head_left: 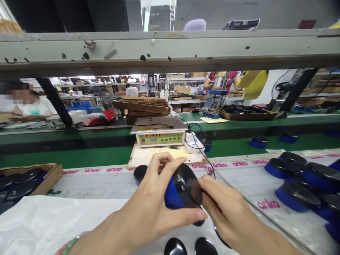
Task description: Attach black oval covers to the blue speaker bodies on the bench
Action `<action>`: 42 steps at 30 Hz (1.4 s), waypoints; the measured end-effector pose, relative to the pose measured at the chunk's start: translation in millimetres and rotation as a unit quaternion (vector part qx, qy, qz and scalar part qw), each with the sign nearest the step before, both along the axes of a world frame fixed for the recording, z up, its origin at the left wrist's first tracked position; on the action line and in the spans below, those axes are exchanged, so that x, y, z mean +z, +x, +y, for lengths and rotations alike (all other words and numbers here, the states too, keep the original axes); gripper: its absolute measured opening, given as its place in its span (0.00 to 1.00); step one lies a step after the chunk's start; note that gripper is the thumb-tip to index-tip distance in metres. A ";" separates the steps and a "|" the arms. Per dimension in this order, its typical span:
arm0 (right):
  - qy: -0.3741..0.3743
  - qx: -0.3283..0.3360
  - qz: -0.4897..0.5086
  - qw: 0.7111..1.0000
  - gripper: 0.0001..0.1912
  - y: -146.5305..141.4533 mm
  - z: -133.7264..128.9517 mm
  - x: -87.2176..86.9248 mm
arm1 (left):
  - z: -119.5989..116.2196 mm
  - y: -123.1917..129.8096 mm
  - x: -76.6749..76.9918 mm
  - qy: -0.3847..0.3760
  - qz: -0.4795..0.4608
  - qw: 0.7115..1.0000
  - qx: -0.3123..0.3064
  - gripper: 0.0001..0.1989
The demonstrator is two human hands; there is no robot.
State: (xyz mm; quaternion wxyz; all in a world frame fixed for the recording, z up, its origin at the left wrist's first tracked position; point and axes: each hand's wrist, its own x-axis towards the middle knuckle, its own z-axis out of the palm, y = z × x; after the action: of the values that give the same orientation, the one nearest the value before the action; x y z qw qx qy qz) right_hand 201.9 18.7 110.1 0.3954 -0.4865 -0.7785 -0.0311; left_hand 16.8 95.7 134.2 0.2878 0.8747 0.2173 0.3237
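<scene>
At the far left, a carton (56, 177) of black-and-blue units (26, 186) stands on the bench (90, 182). In front of it, a white sheet (61, 216) covers part of the bench. A bracelet (69, 246) of pink and green beads encircles the left wrist. The left hand (159, 191) grasps a single unit (183, 187), thumb below and fingers above. Behind this hand, a control box (160, 138) rests on a board (135, 159). The unit is tilted above the bench, between the hands; its black part bears white lettering. Black caps (175, 247) lie below it. The right hand (228, 202) has its fingers bent at the unit's right edge; from where I stand, I cannot tell whether they pinch it. At the far right, more units (297, 194) lie heaped, black tops up.
</scene>
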 end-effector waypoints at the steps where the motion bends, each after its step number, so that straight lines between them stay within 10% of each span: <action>1: -0.009 0.008 0.019 1.000 0.10 0.9 1.0 -2.6 | 0.3 -1.0 -2.6 0.084 0.000 0.996 0.003 0.38; 5: 0.016 0.023 0.053 0.998 0.09 2.3 -0.3 -10.0 | -5.9 -6.1 -10.5 0.301 -0.047 0.952 -0.041 0.36; 17: 0.031 0.027 0.047 0.998 0.09 -1.6 -2.3 -27.6 | -14.9 -6.6 4.0 0.443 0.041 0.890 -0.100 0.25; 29: 0.077 0.000 -0.194 0.978 0.08 21.9 -12.0 -22.8 | 9.9 8.8 -7.7 0.197 0.099 0.968 -0.117 0.37; 34: 0.092 -0.182 -0.185 0.961 0.06 90.9 -20.4 -14.1 | 61.9 33.2 -1.8 0.087 -0.018 0.996 -0.001 0.25; 37: -0.073 -0.394 -0.101 0.911 0.17 142.0 5.3 -5.9 | 78.9 52.1 -13.1 -0.001 -0.014 1.000 -0.001 0.25; 42: -0.204 -0.388 -0.110 0.892 0.13 179.7 105.3 -19.8 | 73.9 87.8 -57.8 -0.044 0.067 0.993 -0.089 0.28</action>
State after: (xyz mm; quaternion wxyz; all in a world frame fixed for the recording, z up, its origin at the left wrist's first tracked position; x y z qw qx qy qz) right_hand 381.6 124.0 90.2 0.1561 -0.8132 -0.5555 -0.0757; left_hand 104.6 169.7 76.3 0.3387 0.8966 0.1720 0.2276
